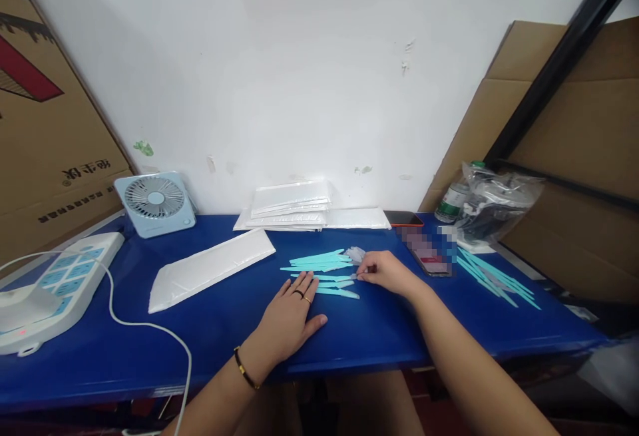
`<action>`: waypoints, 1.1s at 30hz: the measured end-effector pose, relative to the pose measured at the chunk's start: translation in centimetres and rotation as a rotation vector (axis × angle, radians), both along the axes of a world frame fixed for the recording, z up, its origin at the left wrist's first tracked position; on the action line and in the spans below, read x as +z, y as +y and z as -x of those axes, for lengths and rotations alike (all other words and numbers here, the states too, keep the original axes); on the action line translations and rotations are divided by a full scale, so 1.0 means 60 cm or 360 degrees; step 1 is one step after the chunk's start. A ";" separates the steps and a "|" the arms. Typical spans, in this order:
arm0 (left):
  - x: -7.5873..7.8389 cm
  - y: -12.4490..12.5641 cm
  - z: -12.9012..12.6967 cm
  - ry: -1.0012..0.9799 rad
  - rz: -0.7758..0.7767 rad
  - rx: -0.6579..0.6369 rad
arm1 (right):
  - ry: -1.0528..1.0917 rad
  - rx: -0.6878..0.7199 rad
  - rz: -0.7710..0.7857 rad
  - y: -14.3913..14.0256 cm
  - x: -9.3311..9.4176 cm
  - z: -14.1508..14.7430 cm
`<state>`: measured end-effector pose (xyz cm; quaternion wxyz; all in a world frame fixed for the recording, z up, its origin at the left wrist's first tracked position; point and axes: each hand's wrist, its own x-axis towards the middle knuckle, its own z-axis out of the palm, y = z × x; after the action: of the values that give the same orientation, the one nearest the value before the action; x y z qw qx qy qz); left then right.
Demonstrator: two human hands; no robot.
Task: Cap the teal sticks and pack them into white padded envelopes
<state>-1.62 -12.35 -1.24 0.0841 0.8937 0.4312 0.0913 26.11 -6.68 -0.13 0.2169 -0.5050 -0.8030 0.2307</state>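
A power strip [54, 289] and small fan [156, 202] sit far left on the blue table [200, 343], then a white pouch [210, 267]. The left hand [292, 316] lies flat, fingers spread, beside the turquoise sticks [319, 264]. The right hand [384, 271] pinches the clear tip of one stick. More sticks [494, 279] lie far right

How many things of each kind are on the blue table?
Piles of turquoise sticks: 2 (second pile)
Piles of white bags: 1
Single white bag: 1
Small fan: 1
Power strip: 1
Phones: 2 (other)
Bottle: 1
Clear plastic bag: 1
Total: 10
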 end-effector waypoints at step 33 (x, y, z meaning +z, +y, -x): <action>0.036 0.107 -0.006 0.0091 -0.0191 0.0122 | 0.0013 -0.0270 -0.0370 0.017 -0.022 0.005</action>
<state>-1.27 -5.93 0.92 0.0146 0.8822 0.4611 0.0945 25.82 -5.67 -1.48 0.2960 -0.5416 -0.7778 0.1189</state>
